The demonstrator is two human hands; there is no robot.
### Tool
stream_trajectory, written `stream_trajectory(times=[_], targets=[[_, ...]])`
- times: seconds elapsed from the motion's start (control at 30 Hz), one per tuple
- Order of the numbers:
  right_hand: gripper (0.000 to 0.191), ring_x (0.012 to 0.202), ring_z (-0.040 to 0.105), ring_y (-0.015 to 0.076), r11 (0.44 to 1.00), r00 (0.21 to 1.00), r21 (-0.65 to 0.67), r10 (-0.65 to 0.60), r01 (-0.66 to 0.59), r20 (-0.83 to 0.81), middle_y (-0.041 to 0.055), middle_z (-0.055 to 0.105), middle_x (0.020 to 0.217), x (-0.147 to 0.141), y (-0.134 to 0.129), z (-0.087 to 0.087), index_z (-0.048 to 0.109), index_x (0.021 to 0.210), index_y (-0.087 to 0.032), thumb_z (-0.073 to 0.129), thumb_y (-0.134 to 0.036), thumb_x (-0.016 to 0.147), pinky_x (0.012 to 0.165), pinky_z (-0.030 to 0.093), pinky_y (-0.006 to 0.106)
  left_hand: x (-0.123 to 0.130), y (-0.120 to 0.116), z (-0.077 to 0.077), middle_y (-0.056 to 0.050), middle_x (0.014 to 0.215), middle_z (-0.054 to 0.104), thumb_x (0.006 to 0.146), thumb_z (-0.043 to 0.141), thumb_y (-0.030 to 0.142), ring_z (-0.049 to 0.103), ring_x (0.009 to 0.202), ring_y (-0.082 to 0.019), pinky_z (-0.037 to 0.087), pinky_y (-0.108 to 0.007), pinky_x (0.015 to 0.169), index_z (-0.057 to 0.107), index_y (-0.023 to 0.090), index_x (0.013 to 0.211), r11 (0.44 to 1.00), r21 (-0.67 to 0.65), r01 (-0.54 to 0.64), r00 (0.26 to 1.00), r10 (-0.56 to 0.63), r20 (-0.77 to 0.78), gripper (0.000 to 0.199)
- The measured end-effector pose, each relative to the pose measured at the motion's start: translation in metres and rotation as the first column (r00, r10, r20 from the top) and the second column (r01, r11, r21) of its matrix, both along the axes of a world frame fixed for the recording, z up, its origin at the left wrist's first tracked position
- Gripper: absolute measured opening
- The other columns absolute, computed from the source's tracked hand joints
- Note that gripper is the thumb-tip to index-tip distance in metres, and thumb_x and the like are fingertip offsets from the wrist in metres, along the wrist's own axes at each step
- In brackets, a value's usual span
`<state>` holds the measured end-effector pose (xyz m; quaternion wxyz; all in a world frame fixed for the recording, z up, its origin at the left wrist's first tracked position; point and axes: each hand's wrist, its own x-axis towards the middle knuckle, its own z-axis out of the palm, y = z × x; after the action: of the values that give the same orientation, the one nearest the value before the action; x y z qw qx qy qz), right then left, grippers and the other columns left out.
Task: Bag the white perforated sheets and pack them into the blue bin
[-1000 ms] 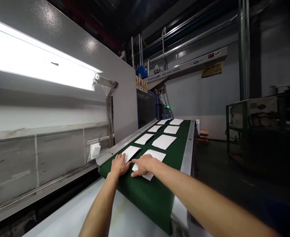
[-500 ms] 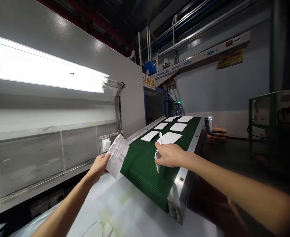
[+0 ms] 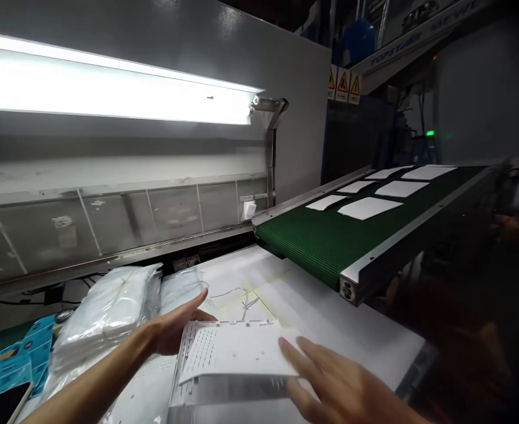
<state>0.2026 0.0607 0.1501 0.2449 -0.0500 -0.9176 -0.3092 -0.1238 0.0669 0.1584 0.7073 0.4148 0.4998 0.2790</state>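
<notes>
Right hand [image 3: 336, 377]: lower right, fingers lying at the right end of the slotted white plastic panel [image 3: 242, 347]; blurred, can't tell if it's pinching.
Panel: sitting bottom centre, slot rows showing at its left end, clip tabs lining its far edge. More slotted edge is showing below it; can't tell if that's a second one.
Left hand [image 3: 173, 330]: just beside the panel's upper-left corner, thumb spreading clear of the fingers, not visibly pinching anything.
Handling: I'd be keeping fingertips on the edges, off the flat face, supporting both ends evenly and putting no load on the tabs; they're looking thin, probably snapping easily.
Worktable [image 3: 330, 324]: white top filling lower centre.
Bagged stack [image 3: 113, 300]: clear wrap, sitting lower left; blue packets [image 3: 43, 341] lying left of it.
Conveyor belt [image 3: 303, 241]: green, ribbed, running right of centre; six white panels [image 3: 369, 208] are lying on it in two rows.
Tube lamp [image 3: 118, 82]: glowing across upper left.
</notes>
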Motion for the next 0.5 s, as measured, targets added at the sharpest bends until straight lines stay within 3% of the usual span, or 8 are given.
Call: stream_trajectory(times=[0.07, 0.17, 0.27, 0.37, 0.4, 0.43, 0.47, 0.5], targets=[[0.014, 0.091, 0.067, 0.034, 0.999, 0.998, 0.007, 0.042, -0.042, 0.037, 0.0164, 0.068, 0.108, -0.001, -0.005, -0.006, 0.057, 0.095, -0.018, 0.057, -0.018, 0.081, 0.063, 0.061, 0.042, -0.001, -0.009, -0.008, -0.002, 0.061, 0.058, 0.072, 0.047, 0.07, 0.051, 0.052, -0.01, 0.039, -0.02, 0.047, 0.066, 0.01, 0.08, 0.997, -0.031, 0.069, 0.997, -0.068, 0.044, 0.064], [0.011, 0.098, 0.065, 0.0328, 0.997, 0.995, -0.064, 0.052, -0.047, 0.089, 0.0096, 0.068, 0.112, 0.0, -0.009, -0.008, 0.058, 0.094, -0.023, 0.057, -0.025, 0.083, 0.071, 0.06, 0.046, 0.003, -0.014, -0.02, -0.004, 0.078, 0.066, 0.061, 0.076, 0.04, 0.061, 0.068, -0.015, 0.048, -0.025, 0.063, 0.065, 0.013, 0.089, 0.986, -0.009, 0.167, 0.986, -0.167, 0.019, 0.04], [0.01, 0.112, 0.057, 0.0309, 0.973, 0.986, -0.232, 0.024, 0.015, 0.167, 0.0094, 0.06, 0.124, 0.006, -0.011, -0.015, 0.06, 0.093, -0.024, 0.054, -0.024, 0.086, 0.085, 0.056, 0.046, 0.008, -0.013, -0.031, -0.005, 0.094, 0.067, 0.051, 0.081, 0.02, 0.064, 0.087, -0.023, 0.049, -0.035, 0.081, 0.06, 0.017, 0.102, 0.983, -0.024, 0.183, 0.981, -0.184, -0.055, 0.055], [0.012, 0.125, 0.044, 0.0305, 0.909, 0.994, -0.409, -0.037, 0.077, 0.105, 0.011, 0.052, 0.133, 0.011, -0.01, -0.036, 0.062, 0.085, -0.021, 0.052, -0.016, 0.086, 0.099, 0.045, 0.048, 0.013, -0.008, -0.041, -0.005, 0.1, 0.067, 0.055, 0.079, 0.022, 0.061, 0.097, -0.026, 0.048, -0.038, 0.087, 0.055, 0.019, 0.112, 0.99, 0.045, 0.132, 0.974, -0.121, -0.191, 0.062], [0.013, 0.128, 0.041, 0.0302, 0.859, 0.994, -0.5, -0.102, 0.113, 0.05, 0.0113, 0.051, 0.134, 0.009, -0.008, -0.045, 0.063, 0.088, -0.021, 0.051, -0.016, 0.086, 0.102, 0.041, 0.049, 0.015, -0.007, -0.044, -0.005, 0.104, 0.066, 0.058, 0.077, 0.025, 0.059, 0.1, -0.026, 0.047, -0.037, 0.089, 0.053, 0.019, 0.115, 0.985, 0.108, 0.137, 0.957, -0.103, -0.271, 0.063], [0.017, 0.129, 0.039, 0.0298, 0.771, 0.979, -0.618, -0.206, 0.155, -0.011, 0.0117, 0.049, 0.136, 0.007, -0.007, -0.053, 0.062, 0.098, -0.022, 0.05, -0.019, 0.086, 0.104, 0.039, 0.049, 0.018, -0.006, -0.047, -0.005, 0.11, 0.064, 0.061, 0.076, 0.03, 0.057, 0.104, -0.025, 0.046, -0.036, 0.091, 0.052, 0.021, 0.118, 0.971, 0.183, 0.156, 0.926, -0.079, -0.368, 0.062], [0.027, 0.131, 0.037, 0.0294, 0.632, 0.935, -0.752, -0.35, 0.187, -0.062, 0.0121, 0.044, 0.139, 0.003, -0.004, -0.061, 0.056, 0.113, -0.023, 0.05, -0.023, 0.086, 0.105, 0.037, 0.05, 0.021, -0.007, -0.05, -0.005, 0.115, 0.061, 0.065, 0.072, 0.036, 0.055, 0.107, -0.025, 0.046, -0.034, 0.091, 0.05, 0.022, 0.12, 0.948, 0.254, 0.194, 0.881, -0.054, -0.469, 0.061], [0.043, 0.132, 0.034, 0.0291, 0.452, 0.854, -0.875, -0.511, 0.173, -0.095, 0.0127, 0.039, 0.142, -0.001, -0.002, -0.069, 0.043, 0.128, -0.025, 0.05, -0.029, 0.086, 0.105, 0.037, 0.05, 0.024, -0.008, -0.053, -0.005, 0.118, 0.06, 0.07, 0.067, 0.042, 0.055, 0.107, -0.025, 0.046, -0.033, 0.09, 0.049, 0.024, 0.122, 0.919, 0.31, 0.243, 0.825, -0.028, -0.564, 0.058]])
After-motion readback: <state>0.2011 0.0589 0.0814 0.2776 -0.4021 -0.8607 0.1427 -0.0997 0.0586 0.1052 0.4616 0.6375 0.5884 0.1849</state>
